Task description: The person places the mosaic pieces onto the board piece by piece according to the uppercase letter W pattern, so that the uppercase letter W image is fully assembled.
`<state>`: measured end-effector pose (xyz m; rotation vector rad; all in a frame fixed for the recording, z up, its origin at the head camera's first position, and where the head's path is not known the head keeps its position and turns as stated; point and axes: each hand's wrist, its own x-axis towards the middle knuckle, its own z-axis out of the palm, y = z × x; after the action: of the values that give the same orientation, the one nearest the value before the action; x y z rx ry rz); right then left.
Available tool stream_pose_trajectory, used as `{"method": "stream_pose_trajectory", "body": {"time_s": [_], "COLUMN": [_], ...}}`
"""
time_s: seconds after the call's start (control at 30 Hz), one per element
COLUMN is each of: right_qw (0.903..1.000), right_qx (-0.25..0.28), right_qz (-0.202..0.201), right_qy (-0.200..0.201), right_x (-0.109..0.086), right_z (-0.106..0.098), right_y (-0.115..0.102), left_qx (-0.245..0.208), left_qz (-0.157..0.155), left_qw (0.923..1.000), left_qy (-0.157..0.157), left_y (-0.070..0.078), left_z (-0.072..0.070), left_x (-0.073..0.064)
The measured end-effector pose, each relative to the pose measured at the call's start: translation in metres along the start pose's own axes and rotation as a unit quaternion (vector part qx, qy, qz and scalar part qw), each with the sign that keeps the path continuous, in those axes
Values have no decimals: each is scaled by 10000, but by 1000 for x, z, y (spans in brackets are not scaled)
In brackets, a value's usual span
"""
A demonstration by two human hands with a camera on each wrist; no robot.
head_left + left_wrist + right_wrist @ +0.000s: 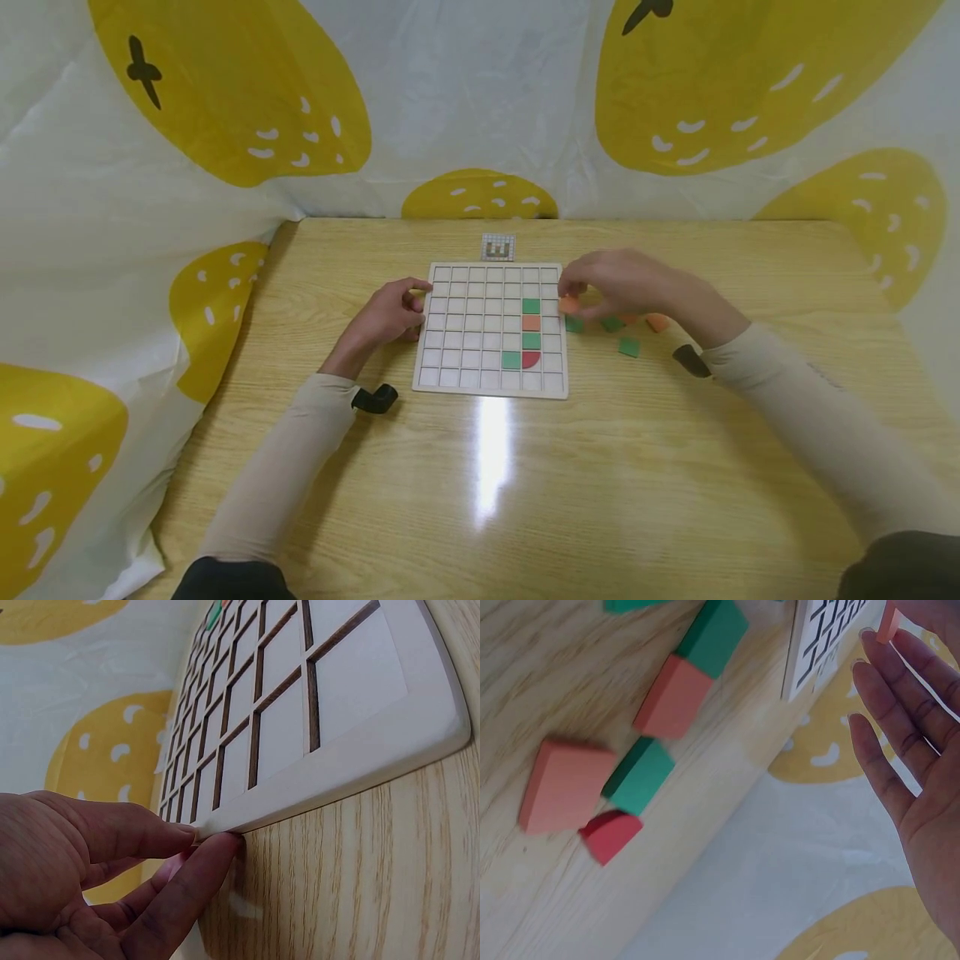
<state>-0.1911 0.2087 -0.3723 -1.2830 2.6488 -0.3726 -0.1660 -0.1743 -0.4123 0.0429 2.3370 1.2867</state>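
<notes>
A pale wooden grid board (471, 330) lies on the table. On its right side sit green square tiles (531, 306), an orange square tile (531, 322) and a red quarter-round tile (530, 359). My left hand (386, 314) touches the board's left edge with its fingertips, also seen close in the left wrist view. Just past the board's right edge, my right hand (618, 282) pinches an orange tile (888, 622) between thumb and fingers. The thumb is mostly out of the right wrist view.
Loose tiles lie right of the board: a green square (628, 347), an orange one (657, 322) and several others, including a red rounded piece (611, 835). A small pattern card (498, 247) lies behind the board. A fruit-print cloth (480, 108) hangs behind the table.
</notes>
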Motion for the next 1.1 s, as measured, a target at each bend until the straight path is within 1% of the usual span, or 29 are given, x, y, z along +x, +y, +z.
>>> {"method": "stream_pose_trajectory", "body": {"time_s": [0.4, 0.67, 0.9, 1.1], "right_qw": [9990, 9975, 9971, 9960], "right_qx": [125, 205, 241, 303], "right_qz": [-428, -666, -683, -799], "right_qy": [-97, -131, -246, -265], "right_x": [14, 22, 28, 33], "right_z": [6, 10, 10, 12], "right_y": [-20, -28, -35, -42], "left_qx": [27, 48, 59, 86], "left_qz": [12, 32, 38, 45], "left_qw": [10000, 10000, 10000, 9999], "left_qy": [27, 45, 61, 63], "left_y": [0, 0, -1, -2], "left_z": [2, 2, 1, 1], "left_x": [-1, -1, 1, 3]}}
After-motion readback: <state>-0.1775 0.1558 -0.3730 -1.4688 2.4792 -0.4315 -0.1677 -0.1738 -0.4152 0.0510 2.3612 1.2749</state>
